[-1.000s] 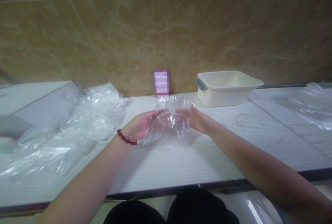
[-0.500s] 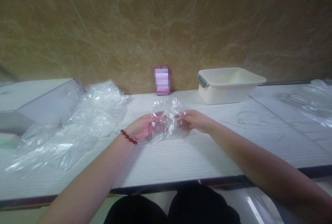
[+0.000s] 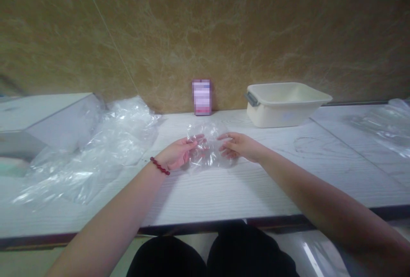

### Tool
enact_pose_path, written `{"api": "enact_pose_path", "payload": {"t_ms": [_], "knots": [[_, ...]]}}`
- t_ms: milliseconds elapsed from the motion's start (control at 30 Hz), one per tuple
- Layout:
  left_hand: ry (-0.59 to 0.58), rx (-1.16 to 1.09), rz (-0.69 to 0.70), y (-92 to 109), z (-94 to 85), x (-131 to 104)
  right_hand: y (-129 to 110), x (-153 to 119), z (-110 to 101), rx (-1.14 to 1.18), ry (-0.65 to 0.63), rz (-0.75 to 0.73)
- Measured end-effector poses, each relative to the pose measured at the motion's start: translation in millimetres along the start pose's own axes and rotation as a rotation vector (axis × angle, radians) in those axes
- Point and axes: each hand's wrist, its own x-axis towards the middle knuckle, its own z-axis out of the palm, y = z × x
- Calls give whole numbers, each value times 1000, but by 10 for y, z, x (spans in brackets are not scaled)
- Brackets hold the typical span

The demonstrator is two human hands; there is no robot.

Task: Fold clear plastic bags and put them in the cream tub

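A crinkled clear plastic bag (image 3: 209, 151) is spread between my two hands, just over the white wood-grain tabletop. My left hand (image 3: 181, 153), with a dark red bead bracelet at the wrist, pinches the bag's left side between thumb and fingers. At the right side, my right hand (image 3: 240, 146) has its curved fingers on the film, a little looser than the left. Some fingertips show blurred through the plastic. Whether anything lies inside the bag is hard to make out because of the glare.
Behind the bag a phone (image 3: 202, 97) with a blurred screen leans on the brown tiled wall. A cream plastic bin (image 3: 272, 114) with a grey handle stands back right. Clear plastic bags (image 3: 112, 140) lie by a white box (image 3: 57, 110) at left; more film (image 3: 390, 125) lies far right.
The bag has been smoothed flatter and rounder between my hands. My right fingers have spread slightly and loosened. The view has shifted a little.
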Motion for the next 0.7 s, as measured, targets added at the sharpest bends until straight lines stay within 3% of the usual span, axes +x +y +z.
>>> {"api": "enact_pose_path", "payload": {"t_ms": [367, 700], "knots": [[5, 56, 119, -40, 16, -1, 120, 109, -49, 162, 34, -121], [68, -11, 69, 30, 65, -46, 75, 82, -24, 149, 104, -191]]}}
